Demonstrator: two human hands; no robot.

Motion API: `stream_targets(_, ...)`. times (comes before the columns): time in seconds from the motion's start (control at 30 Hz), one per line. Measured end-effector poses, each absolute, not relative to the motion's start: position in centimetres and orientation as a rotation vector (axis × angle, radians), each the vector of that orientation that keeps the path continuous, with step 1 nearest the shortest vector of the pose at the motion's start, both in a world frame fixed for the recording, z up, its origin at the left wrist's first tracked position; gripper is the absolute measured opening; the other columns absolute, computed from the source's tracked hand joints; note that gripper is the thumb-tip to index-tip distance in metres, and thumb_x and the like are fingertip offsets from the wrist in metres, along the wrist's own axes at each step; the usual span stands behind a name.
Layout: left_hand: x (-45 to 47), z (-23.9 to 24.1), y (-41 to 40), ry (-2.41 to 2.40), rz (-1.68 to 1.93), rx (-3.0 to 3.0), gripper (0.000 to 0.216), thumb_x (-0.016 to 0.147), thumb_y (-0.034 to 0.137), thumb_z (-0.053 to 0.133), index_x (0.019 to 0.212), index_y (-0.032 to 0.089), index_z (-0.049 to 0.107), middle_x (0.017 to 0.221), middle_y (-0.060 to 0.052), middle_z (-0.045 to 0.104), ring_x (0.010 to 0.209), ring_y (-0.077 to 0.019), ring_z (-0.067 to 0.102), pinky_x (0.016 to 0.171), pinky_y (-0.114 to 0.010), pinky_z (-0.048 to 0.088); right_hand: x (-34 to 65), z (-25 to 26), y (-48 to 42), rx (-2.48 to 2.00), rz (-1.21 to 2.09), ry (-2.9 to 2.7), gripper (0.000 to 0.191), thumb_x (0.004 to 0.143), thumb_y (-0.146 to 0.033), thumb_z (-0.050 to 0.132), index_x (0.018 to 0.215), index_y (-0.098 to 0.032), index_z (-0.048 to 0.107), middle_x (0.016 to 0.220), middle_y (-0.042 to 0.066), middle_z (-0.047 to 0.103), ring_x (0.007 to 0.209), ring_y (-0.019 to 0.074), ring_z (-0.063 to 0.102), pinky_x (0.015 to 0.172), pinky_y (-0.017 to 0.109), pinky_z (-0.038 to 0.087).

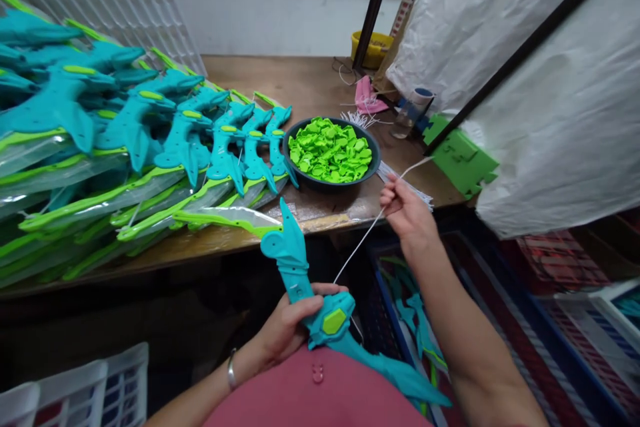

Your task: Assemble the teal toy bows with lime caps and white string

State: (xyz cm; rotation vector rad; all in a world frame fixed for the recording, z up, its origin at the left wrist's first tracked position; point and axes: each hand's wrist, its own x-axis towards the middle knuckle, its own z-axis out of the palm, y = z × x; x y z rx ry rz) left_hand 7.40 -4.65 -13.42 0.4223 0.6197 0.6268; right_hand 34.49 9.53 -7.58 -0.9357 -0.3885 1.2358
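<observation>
Bow: a teal plastic bow (295,260) is held over the lap, below the table (300,83) edge. One limb rises above the left grip; the other runs down and to the right of it.
Left grip: the left hand (287,330) is closed around the bow's thick middle, just beside the green button (334,321).
Right grip: the fingers of the right hand (407,210) are pinched shut on the string (360,243), up and to the right of the left grip.
String: it is drawn taut from the bow's middle to the pinch; a loose end carries on beyond it.
Handling, bow: it is judged light, stiff and smooth, with thin limbs that may flex. It is best gripped at the middle.
Handling, string: it is judged thin, limp and slippery, so a firm pinch is called for.
Surroundings: a bowl (330,181) of green pieces (330,150) is set just beyond the right grip; stacked bows (150,127) are laid well left of both grips.
</observation>
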Motion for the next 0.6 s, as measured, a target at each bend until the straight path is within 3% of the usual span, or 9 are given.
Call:
stream_targets(0.17,7.2,-13.0,-4.4,0.663,0.639,0.424,0.044,0.08,0.037,0.084,0.117,0.014,0.081,0.118,-0.017,0.078,0.099,-0.0262,0.074,0.089,-0.035,0.059,37.7,-5.7,8.6,-1.026,0.966,-0.332,0.011,0.088,-0.011,0.074,0.083,-0.016,0.066,0.064,-0.008,0.054,0.05,0.0024,0.046,0.04,0.009,0.035)
stream_targets(0.3,6.9,-12.5,-3.9,0.715,0.641,0.448,0.047,0.083,0.04,0.083,0.121,0.015,0.078,0.118,-0.017,0.078,0.101,-0.0266,0.073,0.089,-0.035,0.058,38.5,-3.4,5.8,-1.056,0.767,-0.463,0.017,0.077,-0.006,0.077,0.087,-0.017,0.069,0.064,-0.006,0.058,0.045,0.0044,0.043,0.036,0.013,0.024)
stream_targets(0.47,6.6,-12.2,-2.9,0.749,0.698,0.511,0.051,0.083,0.04,0.082,0.127,0.014,0.074,0.115,-0.017,0.077,0.098,-0.0265,0.073,0.087,-0.036,0.057,38.7,-1.3,2.5,-1.078,0.379,-0.71,0.014,0.061,-0.017,0.083,0.071,-0.015,0.074,0.052,-0.004,0.058,0.042,0.0073,0.045,0.037,0.018,0.023)
stream_targets(0.6,7.0,-11.8,-2.3,0.736,0.742,0.495,0.044,0.082,0.038,0.084,0.117,0.013,0.074,0.118,-0.016,0.077,0.099,-0.0256,0.073,0.087,-0.035,0.058,38.4,-1.0,0.8,-1.112,0.253,-0.75,0.01,0.06,-0.02,0.082,0.069,-0.019,0.077,0.05,-0.004,0.056,0.044,0.0082,0.045,0.039,0.022,0.025)
